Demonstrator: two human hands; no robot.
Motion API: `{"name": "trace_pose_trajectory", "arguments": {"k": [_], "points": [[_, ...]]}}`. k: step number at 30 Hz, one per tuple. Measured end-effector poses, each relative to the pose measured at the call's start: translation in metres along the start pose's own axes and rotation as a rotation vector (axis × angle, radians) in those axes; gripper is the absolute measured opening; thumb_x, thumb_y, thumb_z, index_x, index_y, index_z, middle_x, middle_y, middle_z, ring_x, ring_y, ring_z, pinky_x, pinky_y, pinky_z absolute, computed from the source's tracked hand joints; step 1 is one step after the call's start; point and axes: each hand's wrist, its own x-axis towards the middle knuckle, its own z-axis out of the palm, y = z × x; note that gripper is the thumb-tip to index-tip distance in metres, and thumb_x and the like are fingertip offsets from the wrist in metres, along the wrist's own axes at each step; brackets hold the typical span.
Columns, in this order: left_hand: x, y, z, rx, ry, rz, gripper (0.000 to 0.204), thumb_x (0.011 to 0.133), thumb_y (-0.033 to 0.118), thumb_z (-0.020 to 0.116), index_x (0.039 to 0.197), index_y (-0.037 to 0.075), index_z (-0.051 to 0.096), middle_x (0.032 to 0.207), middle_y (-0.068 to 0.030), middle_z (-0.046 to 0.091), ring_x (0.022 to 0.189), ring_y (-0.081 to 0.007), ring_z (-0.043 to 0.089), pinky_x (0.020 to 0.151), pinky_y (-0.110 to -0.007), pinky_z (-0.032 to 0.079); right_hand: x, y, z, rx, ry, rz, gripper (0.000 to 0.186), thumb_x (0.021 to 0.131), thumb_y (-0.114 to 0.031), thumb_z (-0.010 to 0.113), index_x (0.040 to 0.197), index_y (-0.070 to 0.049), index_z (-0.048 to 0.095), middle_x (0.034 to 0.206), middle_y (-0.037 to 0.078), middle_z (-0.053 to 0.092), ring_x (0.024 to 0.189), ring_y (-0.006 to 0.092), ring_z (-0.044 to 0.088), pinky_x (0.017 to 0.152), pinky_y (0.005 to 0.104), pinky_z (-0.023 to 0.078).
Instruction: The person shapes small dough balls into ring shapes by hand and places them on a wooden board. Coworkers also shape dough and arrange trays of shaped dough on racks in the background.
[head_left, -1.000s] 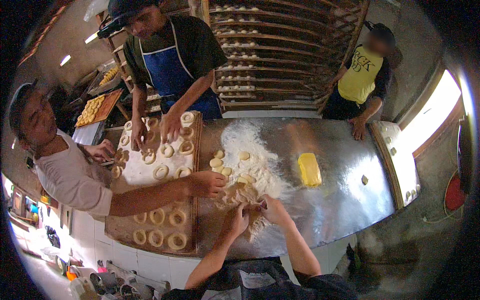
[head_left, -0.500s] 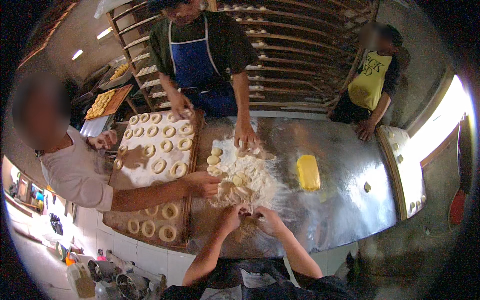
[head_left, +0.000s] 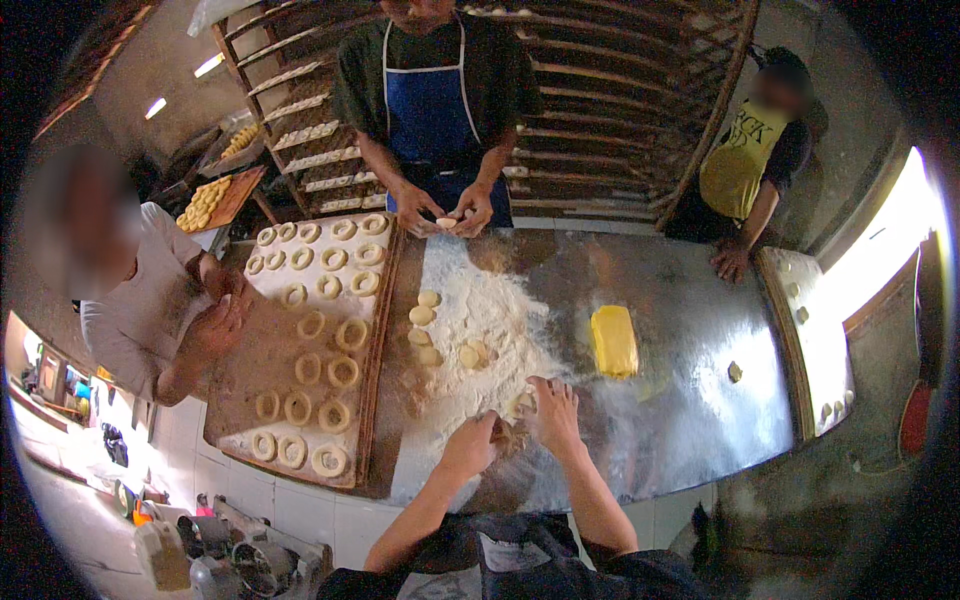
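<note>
My left hand [head_left: 472,443] is curled low over the floury metal table [head_left: 690,420], what it holds hidden. My right hand [head_left: 551,415] is beside it, fingers spread, touching a small dough piece [head_left: 521,406] at the flour's near edge. Spread flour [head_left: 490,300] lies beyond, bearing several pale dough balls [head_left: 422,315]. To the right is a yellow rectangular block [head_left: 614,340]. At the left, a board [head_left: 376,330] holds several rows of dough rings [head_left: 330,460].
A co-worker in a blue apron [head_left: 425,115] pinches dough across the table. Another [head_left: 150,300] stands left, hands raised beside the board; a third [head_left: 740,165] leans at the far right. Behind is a wooden rack [head_left: 620,120]. Another board [head_left: 830,390] lies at the right end.
My right hand has shifted forward and spread its fingers. The left co-worker has withdrawn an arm from the dough balls. The aproned co-worker's hands have pulled back to the far edge, holding dough.
</note>
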Motion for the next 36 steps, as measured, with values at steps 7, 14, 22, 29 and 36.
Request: {"name": "trace_pose_trajectory", "arguments": {"k": [7, 14, 22, 29, 36], "points": [[0.010, -0.031, -0.020, 0.269, 0.370, 0.092, 0.037, 0.081, 0.010, 0.064, 0.117, 0.009, 0.057, 0.112, -0.0084, 0.063, 0.108, -0.0304, 0.057, 0.097, -0.043, 0.041, 0.011, -0.002, 0.000, 0.178, -0.229, -0.079, 0.037, 0.075, -0.013, 0.073, 0.108, -0.006, 0.056, 0.096, 0.018, 0.061, 0.090, 0.0362, 0.060, 0.080, 0.0446, 0.048], [-0.020, -0.019, -0.032, 0.246, 0.277, 0.232, 0.046, 0.089, 0.025, 0.063, 0.130, 0.006, 0.056, 0.127, -0.0161, 0.061, 0.121, -0.0295, 0.056, 0.108, -0.044, 0.037, 0.013, -0.016, -0.014, 0.774, -0.262, 0.047, 0.034, 0.078, -0.016, 0.075, 0.103, -0.004, 0.056, 0.088, 0.010, 0.063, 0.079, 0.0199, 0.060, 0.074, 0.0327, 0.049], [-0.042, 0.029, -0.082, -0.753, 0.216, -0.052, 0.027, 0.088, 0.018, 0.070, 0.107, -0.002, 0.067, 0.094, -0.0126, 0.072, 0.087, -0.0179, 0.070, 0.076, -0.030, 0.055, 0.001, -0.051, -0.047, 1.005, -0.328, -0.066, 0.044, 0.079, -0.014, 0.077, 0.112, -0.007, 0.051, 0.089, 0.005, 0.060, 0.079, 0.0161, 0.058, 0.072, 0.0321, 0.050], [-0.048, 0.000, -0.081, -0.434, 0.559, 0.068, 0.023, 0.074, 0.005, 0.074, 0.094, 0.002, 0.063, 0.087, -0.0130, 0.065, 0.076, -0.0252, 0.065, 0.069, -0.035, 0.052, 0.015, -0.112, -0.002, 0.332, 0.196, -0.269, 0.057, 0.068, -0.004, 0.069, 0.121, -0.006, 0.048, 0.105, 0.013, 0.059, 0.108, 0.0260, 0.055, 0.086, 0.0409, 0.045], [-0.067, -0.038, -0.092, -0.310, 0.921, 0.212, 0.044, 0.078, -0.005, 0.058, 0.119, 0.003, 0.045, 0.092, -0.0128, 0.051, 0.083, -0.0282, 0.057, 0.075, -0.036, 0.047, 0.004, -0.150, 0.006, 1.650, -0.546, 0.019, 0.052, 0.072, 0.004, 0.058, 0.122, 0.000, 0.043, 0.094, 0.012, 0.059, 0.093, 0.0302, 0.062, 0.080, 0.0362, 0.049]]}}
